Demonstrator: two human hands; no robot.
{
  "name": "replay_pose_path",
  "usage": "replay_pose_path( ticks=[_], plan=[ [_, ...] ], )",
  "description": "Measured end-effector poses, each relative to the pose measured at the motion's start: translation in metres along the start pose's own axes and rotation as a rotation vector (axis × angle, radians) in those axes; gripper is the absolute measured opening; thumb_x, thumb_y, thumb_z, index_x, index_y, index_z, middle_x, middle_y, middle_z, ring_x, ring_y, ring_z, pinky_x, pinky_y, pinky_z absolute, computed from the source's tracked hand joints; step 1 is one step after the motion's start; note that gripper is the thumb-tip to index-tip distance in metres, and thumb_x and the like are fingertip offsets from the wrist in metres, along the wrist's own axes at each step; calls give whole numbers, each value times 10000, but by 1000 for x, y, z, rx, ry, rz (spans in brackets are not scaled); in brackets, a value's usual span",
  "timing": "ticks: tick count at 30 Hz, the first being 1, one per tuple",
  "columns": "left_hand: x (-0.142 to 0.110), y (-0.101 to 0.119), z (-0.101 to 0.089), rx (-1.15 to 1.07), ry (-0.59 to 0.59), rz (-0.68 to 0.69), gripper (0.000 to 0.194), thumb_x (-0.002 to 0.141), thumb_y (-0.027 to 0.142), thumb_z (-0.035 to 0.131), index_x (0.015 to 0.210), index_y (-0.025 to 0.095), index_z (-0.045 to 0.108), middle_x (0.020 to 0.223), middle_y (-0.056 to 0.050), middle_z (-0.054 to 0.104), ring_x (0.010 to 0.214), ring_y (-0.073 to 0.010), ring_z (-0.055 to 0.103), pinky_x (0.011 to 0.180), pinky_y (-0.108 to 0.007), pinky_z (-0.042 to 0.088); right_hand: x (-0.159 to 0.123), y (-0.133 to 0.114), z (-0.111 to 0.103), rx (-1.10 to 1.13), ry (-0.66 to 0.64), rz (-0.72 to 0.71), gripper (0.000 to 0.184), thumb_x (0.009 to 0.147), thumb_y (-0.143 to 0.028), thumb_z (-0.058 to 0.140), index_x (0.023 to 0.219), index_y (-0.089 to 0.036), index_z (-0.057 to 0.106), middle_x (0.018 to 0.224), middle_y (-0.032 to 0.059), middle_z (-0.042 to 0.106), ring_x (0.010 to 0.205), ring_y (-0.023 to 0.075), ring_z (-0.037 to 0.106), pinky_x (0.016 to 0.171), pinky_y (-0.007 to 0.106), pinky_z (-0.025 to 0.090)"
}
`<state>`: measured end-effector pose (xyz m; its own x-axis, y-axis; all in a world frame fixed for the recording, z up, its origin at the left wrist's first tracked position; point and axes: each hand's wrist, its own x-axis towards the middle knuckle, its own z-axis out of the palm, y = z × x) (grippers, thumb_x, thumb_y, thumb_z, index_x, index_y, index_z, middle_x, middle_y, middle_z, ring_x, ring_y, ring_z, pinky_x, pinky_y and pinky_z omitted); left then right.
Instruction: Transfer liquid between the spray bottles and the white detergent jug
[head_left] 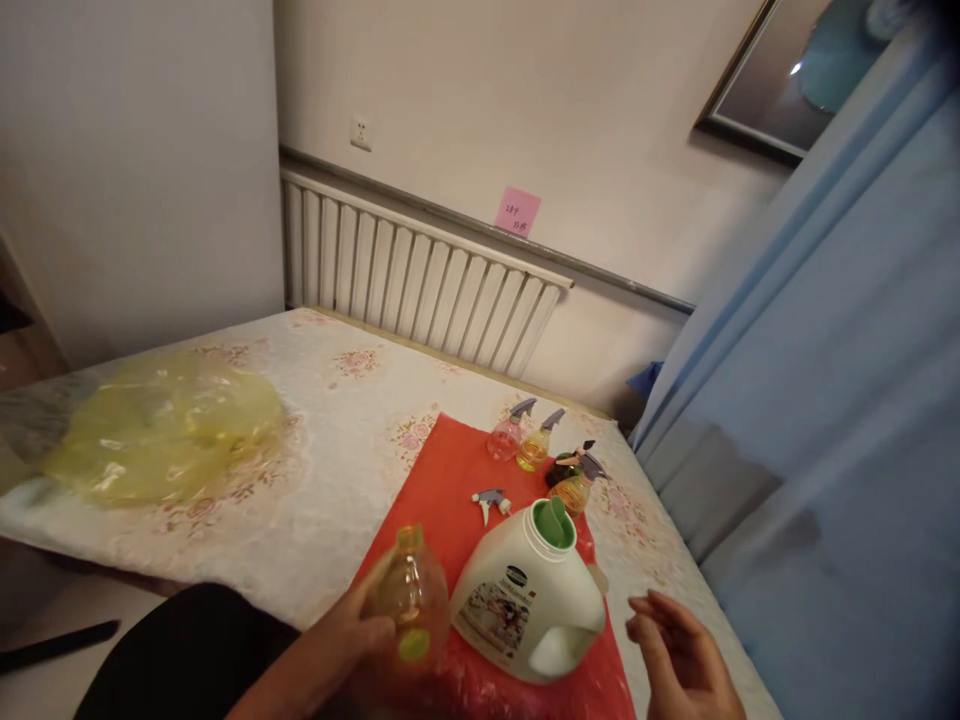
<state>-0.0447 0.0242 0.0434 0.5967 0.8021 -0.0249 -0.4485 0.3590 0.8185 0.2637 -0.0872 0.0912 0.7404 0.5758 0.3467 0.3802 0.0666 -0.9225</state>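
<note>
Head view: an amber bottle [421, 585] lies within the fingers of the left hand [360, 622], which are clamped on its 9 o'clock side, the thumb across the near face and the mouth of the bottle pointing to 12 o'clock. Its lower end is blurred, and whether it touches the red sheet [427, 475] cannot be told with confidence. The left forearm enters from 7 o'clock. The right hand [679, 655] enters from 5 o'clock, its fingers loosely curled and half open, the thumb near the forefinger.

At 3 o'clock from the bottle, a white jug [491, 570] with a green spout [553, 522] stands upright on the sheet, between the two hands. A loose spray head [492, 502] lies between 1 and 2 o'clock from the bottle. Toward 12 o'clock from the jug stand a pink spray bottle [503, 442] and a yellow spray bottle [533, 452]; toward 1 o'clock are a dark bottle [561, 470] and an orange spray bottle [573, 493], the latter partly screened by the jug. On the flower-patterned worktop [352, 420], a yellow plastic bag [172, 430] lies at 10 o'clock from the amber bottle. A radiator [427, 285] occupies the wall at 12 o'clock.
</note>
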Motion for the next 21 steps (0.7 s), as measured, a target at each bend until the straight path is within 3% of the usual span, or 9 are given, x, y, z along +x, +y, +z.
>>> replay_pose_path(
  ticks=[3,5,10,14,17,21],
  plan=[
    [30,8,-16,-54,7,62,726,730,331,732,1383,265,422,1315,-82,574,1206,-334,522,1046,-459,376,24,14,-1,-27,-139,22,657,697,-457,737,1258,-173,544,1187,136,661,992,280,656,851,380,550],
    [54,8,-23,-65,10,69,636,741,376,723,1319,279,477,1285,-95,573,1126,-300,571,990,-460,426,32,27,3,-42,-283,56,721,692,-472,739,1311,-174,517,1251,149,633,1068,304,635,895,399,533],
    [109,-6,-38,28,-78,26,517,743,352,731,1218,272,540,1111,-76,611,992,-241,602,910,-419,448,37,63,11,24,-552,144,744,596,-607,767,1205,-201,633,1306,141,604,1223,359,532,973,407,484],
    [137,-22,-53,90,-185,-12,535,722,361,743,1198,244,529,1045,-63,618,961,-231,599,855,-391,451,38,81,17,175,-644,259,879,455,-722,761,1162,-209,660,1205,128,673,1123,400,594,933,461,494],
    [147,-29,-62,159,-235,-20,553,708,383,741,1187,228,511,1043,-57,627,976,-241,596,845,-378,451,40,82,22,122,-735,316,779,414,-672,798,1035,-209,716,984,96,755,981,400,661,894,484,505],
    [150,-31,-67,367,-222,-34,601,692,358,718,1224,242,465,1166,-50,612,1107,-265,553,877,-343,452,42,67,30,-82,-786,311,579,438,-518,849,911,-201,746,864,91,769,1007,397,647,912,482,496]
  ],
)
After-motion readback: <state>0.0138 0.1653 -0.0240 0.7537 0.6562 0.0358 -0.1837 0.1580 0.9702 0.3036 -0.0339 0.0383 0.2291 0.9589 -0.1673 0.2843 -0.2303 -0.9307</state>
